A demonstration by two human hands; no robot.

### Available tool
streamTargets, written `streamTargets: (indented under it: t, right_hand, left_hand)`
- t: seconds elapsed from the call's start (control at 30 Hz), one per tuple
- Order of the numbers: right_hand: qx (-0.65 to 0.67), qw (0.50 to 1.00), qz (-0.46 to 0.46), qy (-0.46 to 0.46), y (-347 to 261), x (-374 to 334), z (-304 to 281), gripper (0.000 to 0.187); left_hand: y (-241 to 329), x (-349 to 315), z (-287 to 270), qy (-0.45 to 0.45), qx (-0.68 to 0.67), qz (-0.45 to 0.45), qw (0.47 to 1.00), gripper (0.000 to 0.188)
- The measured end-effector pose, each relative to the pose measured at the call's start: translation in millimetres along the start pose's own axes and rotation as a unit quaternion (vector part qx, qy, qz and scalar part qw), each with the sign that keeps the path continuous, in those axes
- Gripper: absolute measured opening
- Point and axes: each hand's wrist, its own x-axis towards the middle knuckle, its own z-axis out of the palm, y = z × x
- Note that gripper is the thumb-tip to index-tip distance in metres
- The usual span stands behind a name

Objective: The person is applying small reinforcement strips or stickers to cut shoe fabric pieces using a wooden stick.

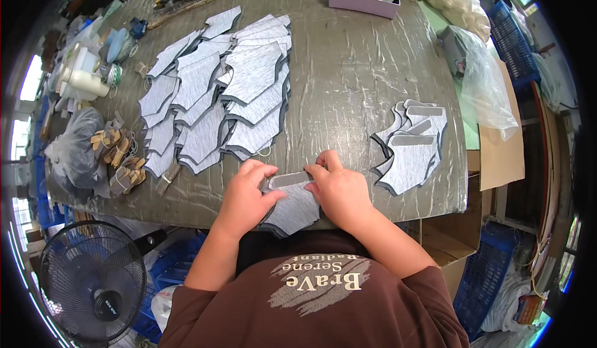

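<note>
A grey heathered fabric piece with curved cut edges lies in front of me, its lower end reaching past the table's near edge. Along its upper edge runs a dark grey strip with rounded ends. My left hand grips the piece's left side, thumb on top and fingers beside the strip's end. At the right end of the strip, my right hand pinches the piece between thumb and bent fingers. To the right lies a small stack of similar pieces, several with dark strips on them.
Overlapping rows of grey fabric pieces cover the table's left half. Bundled brown pieces and plastic bags sit at the left edge. A purple box with bottles stands at the back. A black fan is at lower left.
</note>
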Motion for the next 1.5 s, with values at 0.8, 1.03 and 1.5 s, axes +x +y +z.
streamTargets:
  t: [0.8,1.03,1.5]
  right_hand:
    - [0.150,0.963,0.126,0.185,56,-52,-65,0.008]
    - [-0.118,0.949,0.105,0.272,92,-23,-94,0.013]
    - [0.428,0.903,0.017,-0.016,-25,-8,-10,0.006]
  left_hand:
    - [2,-3,-5,-0.044,0.020,0.038,0.998,0.030]
    - [-3,-4,3,0.023,0.021,0.039,0.999,0.043]
    - [27,-15,15,0.031,-0.008,0.206,0.978,0.101]
